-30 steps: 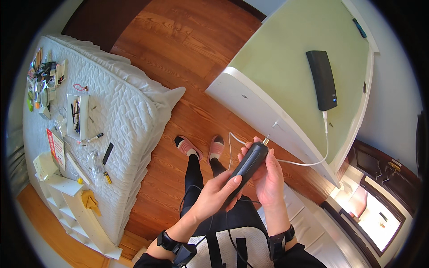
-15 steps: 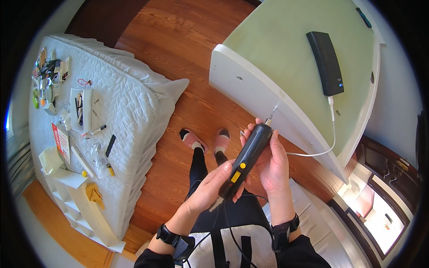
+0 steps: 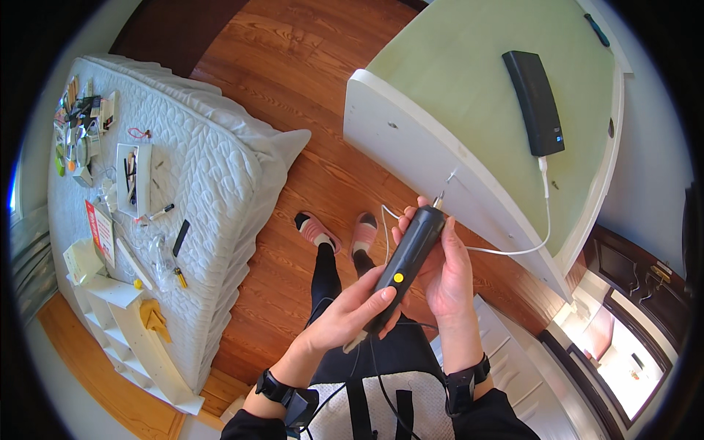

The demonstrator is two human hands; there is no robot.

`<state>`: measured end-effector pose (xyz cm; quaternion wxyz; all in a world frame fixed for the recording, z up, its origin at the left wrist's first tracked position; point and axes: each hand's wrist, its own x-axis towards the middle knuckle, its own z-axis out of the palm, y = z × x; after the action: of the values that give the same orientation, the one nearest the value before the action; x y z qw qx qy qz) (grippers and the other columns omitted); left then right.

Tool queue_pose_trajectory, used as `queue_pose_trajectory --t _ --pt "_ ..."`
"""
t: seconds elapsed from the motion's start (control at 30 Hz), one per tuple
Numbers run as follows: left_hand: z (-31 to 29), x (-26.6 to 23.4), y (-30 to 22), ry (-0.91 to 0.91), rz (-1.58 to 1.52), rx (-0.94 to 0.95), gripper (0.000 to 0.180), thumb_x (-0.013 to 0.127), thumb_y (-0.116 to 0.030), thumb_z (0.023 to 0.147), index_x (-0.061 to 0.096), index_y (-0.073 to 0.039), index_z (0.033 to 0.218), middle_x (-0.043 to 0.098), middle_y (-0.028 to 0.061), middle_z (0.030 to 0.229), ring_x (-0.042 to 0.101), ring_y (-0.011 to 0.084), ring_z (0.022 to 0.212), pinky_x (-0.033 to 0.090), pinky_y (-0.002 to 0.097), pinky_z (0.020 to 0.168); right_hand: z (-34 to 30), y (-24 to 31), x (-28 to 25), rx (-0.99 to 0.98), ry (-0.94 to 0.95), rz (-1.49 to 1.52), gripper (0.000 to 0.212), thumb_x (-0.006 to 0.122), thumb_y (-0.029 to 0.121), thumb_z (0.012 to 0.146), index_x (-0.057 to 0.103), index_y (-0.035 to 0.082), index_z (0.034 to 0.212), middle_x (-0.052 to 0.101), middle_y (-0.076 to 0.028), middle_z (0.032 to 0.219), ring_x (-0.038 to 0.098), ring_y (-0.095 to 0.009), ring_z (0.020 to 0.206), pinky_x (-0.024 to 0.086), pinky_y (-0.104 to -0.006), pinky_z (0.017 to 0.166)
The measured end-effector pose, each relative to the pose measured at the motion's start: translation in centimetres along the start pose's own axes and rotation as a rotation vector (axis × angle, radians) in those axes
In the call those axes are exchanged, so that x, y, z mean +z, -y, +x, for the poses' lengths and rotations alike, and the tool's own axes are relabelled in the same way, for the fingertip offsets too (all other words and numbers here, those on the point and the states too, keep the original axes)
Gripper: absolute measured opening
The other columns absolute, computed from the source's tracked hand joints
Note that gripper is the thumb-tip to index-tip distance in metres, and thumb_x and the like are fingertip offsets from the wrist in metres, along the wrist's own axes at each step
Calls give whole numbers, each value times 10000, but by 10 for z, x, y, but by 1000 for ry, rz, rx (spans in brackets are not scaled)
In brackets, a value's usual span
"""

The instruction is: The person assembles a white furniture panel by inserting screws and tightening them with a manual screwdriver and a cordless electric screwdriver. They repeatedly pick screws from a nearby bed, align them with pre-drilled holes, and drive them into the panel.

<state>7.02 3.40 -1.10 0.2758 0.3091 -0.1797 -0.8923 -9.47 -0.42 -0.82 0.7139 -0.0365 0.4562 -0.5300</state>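
Both hands hold a black electric screwdriver point(image 3: 403, 257) with a round yellow button, tilted up to the right. My left hand point(image 3: 348, 312) grips its lower end, the thumb lying over the body below the button. My right hand point(image 3: 446, 275) is wrapped round the upper body near the nose. The metal bit point(image 3: 439, 199) points at a screw point(image 3: 451, 177) that sticks out of the white panel point(image 3: 411, 139); a small gap seems to lie between them. A white cable point(image 3: 513, 253) runs from a black power bank point(image 3: 534, 103) behind my right hand and loops past the tool.
The panel edges a pale green board holding the power bank, a loose screw point(image 3: 555, 185) and a dark-handled screwdriver point(image 3: 597, 29). At left, a quilted white mattress point(image 3: 220, 158) carries a small box of tools point(image 3: 144, 187), a yellow-handled screwdriver point(image 3: 180, 278) and a white shelf piece point(image 3: 139, 345).
My left thumb has moved up over the tool's rectangular yellow switch, covering it. The white cable's loop now shows left of my right hand. The screwdriver has barely shifted.
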Motion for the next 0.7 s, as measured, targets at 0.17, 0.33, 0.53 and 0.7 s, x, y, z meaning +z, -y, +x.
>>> queue_pose_trajectory --t 0.17,0.33,0.53,0.7 --pt "2 9 4 -52 57 81 481 487 -349 1003 378 -20 1336 577 98 999 583 124 697 477 231 588 3 1 -3 3 -12 6 517 424 388 1017 424 -8 1349 540 -123 1202 563 -214 1108 452 -387 1041" --pt "8 9 -2 -184 216 -37 421 472 -300 1017 397 -12 1314 578 86 959 549 97 641 455 215 553 5 4 -2 -29 11 -49 533 437 397 1010 417 -13 1350 537 -134 1209 555 -225 1129 431 -400 1069" --pt "14 15 3 -282 179 3 381 487 -296 1013 449 -6 1257 577 56 862 522 74 576 427 205 500 9 5 0 -16 4 -54 533 456 392 1004 424 -13 1349 554 -143 1205 562 -238 1134 431 -409 1070" --pt "13 15 6 -344 163 23 368 518 -288 1002 482 -3 1231 569 28 798 510 60 550 408 201 475 9 3 -1 -22 27 -51 513 446 378 1010 441 -10 1344 555 -145 1199 563 -247 1134 437 -414 1065"
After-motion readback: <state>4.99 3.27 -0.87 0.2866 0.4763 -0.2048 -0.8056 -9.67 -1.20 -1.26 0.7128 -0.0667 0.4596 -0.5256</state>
